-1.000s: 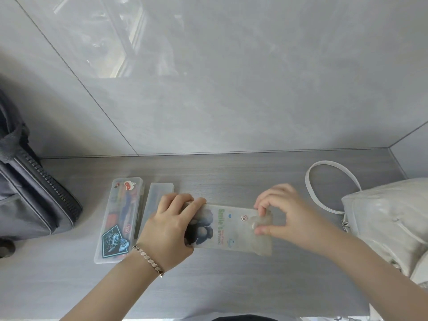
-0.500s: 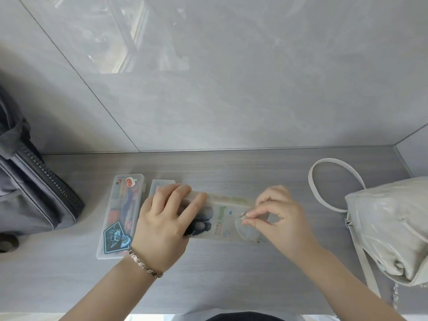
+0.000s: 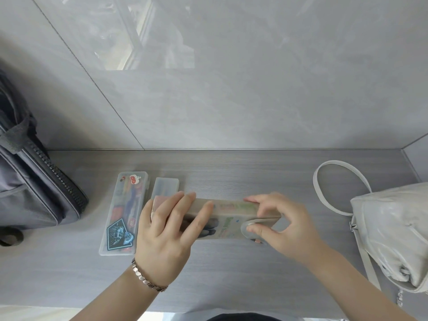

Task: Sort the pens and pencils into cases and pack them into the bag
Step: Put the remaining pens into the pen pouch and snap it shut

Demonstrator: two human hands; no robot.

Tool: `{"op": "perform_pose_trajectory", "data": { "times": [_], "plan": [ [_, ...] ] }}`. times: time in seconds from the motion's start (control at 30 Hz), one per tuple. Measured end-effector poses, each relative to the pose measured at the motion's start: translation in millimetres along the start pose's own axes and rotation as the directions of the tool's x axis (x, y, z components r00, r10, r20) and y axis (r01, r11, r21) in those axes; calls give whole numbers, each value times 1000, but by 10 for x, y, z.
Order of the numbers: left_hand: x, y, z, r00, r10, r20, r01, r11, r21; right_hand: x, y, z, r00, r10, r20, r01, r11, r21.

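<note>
Lying crosswise mid surface (image 3: 231,172): printed pencil case (image 3: 228,215), soft, tipped up on long edge. Left hand (image 3: 166,232) flat over its left end, fingers nearly straight, pressing down. Right hand (image 3: 284,223) pinches round tab at case's right end between thumb and forefinger. Stickered clear case (image 3: 122,212) and plain clear case (image 3: 165,186) just left, side by side. Dark bag (image 3: 30,186) far left; white handbag (image 3: 391,228) far right.

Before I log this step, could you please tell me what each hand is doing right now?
Left hand: open, fingers laid flat across the pencil case.
Right hand: closed, pinching the case's round tab.
</note>
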State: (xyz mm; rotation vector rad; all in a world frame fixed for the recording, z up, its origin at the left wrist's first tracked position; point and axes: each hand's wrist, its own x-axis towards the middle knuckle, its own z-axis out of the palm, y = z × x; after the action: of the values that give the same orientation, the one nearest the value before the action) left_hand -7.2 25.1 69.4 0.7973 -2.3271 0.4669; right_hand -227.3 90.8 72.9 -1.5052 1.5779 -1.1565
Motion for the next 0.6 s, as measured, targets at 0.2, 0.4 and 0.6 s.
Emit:
{"op": "perform_pose_trajectory", "data": {
  "times": [0.2,0.4,0.6],
  "plan": [
    [-74,31,41,1000,-17,23,17,1000,17,71,-86,-67,985,148,87,-154,986,68],
    [-248,99,100,978,-152,140,141,987,80,213,4,-1,933,286,216,-304,951,55],
    [-95,222,134,371,-596,712,699,684,208,381,46,143,990,136,-43,-140,984,-113]
  ]
}}
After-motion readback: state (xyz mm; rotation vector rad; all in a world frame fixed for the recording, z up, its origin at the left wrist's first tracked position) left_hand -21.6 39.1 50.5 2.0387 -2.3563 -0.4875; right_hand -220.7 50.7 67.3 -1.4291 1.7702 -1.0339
